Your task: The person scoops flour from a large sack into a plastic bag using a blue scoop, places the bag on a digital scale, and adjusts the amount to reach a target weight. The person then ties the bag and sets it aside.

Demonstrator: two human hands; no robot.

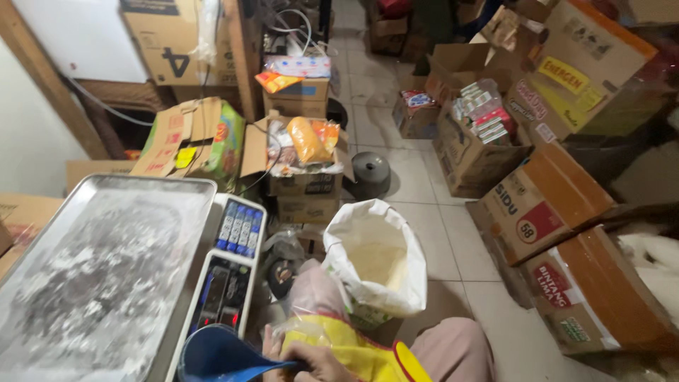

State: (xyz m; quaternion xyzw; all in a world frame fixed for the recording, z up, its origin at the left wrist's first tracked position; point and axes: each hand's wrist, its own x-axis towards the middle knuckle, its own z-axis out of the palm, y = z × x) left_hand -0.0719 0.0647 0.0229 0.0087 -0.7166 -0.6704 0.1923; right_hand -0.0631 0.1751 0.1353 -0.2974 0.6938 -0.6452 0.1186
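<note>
At the bottom edge my right hand (320,362) grips the handle of a blue scoop (219,357), whose bowl points left, beside the scale. Just left of it, the fingers of my left hand (271,346) show only in part, pressed on a clear plastic bag with yellow print (339,339) that lies in my lap. An open white sack (371,258) of pale yellowish powder stands on the floor right behind the bag. A digital scale (230,272) with a flour-dusted metal tray (106,269) sits to the left.
Cardboard boxes crowd the tiled floor: stacked ones with snack packets (305,152) straight ahead, a green and brown one (194,138) to the left, and several large ones (541,201) along the right. A round grey weight (370,170) lies on the floor. My knee (453,350) is at bottom right.
</note>
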